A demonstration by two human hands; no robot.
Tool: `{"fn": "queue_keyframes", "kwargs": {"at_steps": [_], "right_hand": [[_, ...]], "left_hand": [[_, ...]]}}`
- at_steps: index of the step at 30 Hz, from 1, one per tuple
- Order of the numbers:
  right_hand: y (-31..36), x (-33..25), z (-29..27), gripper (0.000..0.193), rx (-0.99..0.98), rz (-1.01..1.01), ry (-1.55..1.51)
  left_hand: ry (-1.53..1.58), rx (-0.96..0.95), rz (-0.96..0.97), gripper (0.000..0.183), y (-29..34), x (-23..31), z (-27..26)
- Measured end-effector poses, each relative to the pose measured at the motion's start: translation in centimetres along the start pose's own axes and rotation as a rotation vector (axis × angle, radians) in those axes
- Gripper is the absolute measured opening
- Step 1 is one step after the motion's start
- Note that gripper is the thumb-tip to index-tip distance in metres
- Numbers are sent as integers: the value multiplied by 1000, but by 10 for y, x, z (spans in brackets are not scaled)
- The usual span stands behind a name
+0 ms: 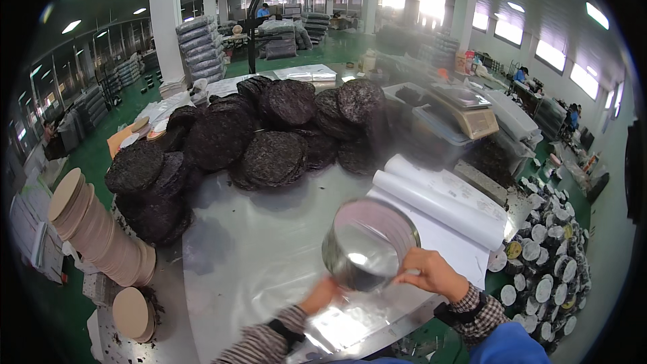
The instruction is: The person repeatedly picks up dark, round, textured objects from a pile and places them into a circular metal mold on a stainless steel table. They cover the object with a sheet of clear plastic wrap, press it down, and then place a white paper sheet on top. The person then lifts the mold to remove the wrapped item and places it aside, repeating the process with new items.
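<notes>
In front of me at the table's near side is a shiny, open-topped round canister (328, 246), tilted so its pale pinkish inner wall shows. I cannot tell whether it is metal or clear plastic. My right hand (431, 273) pinches its right side with closed fingers. Somewhat blurred, my left hand (319, 296) grips the lower left side. Beyond it lie piles of dark, round, dried-seaweed-like sheets (275, 158). A partly rolled sheet of white paper (438, 205) lies to the right of the canister, on the glossy table top (256, 249).
At left stand a leaning stack of beige round discs (91, 222) and a shorter stack (131, 313). Back right, a scale (468, 111) sits on a clear plastic bin (438, 128). Many round-lidded containers (542, 269) are heaped at right. Pillars and distant workers stand beyond.
</notes>
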State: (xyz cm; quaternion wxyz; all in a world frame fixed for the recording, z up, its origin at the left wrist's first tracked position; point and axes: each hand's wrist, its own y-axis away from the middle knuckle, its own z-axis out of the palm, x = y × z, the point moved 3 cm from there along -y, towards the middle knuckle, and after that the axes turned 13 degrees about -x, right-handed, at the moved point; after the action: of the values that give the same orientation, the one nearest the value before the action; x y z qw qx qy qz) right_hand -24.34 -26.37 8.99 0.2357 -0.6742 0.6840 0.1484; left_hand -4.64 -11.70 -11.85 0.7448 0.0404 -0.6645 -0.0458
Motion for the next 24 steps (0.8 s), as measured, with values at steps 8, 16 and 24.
{"fn": "queue_keyframes", "kwargs": {"at_steps": [8,16,24], "right_hand": [[-24,-32,38,8,95,-188,194],[-59,116,39,55,-473,362,300],[-239,235,-74,30,479,539,399]], "left_hand": [[202,87,433,38,39,209,0],[-643,-225,257,77,70,75,44],[-460,499,-282,107,130,43,-85]]}}
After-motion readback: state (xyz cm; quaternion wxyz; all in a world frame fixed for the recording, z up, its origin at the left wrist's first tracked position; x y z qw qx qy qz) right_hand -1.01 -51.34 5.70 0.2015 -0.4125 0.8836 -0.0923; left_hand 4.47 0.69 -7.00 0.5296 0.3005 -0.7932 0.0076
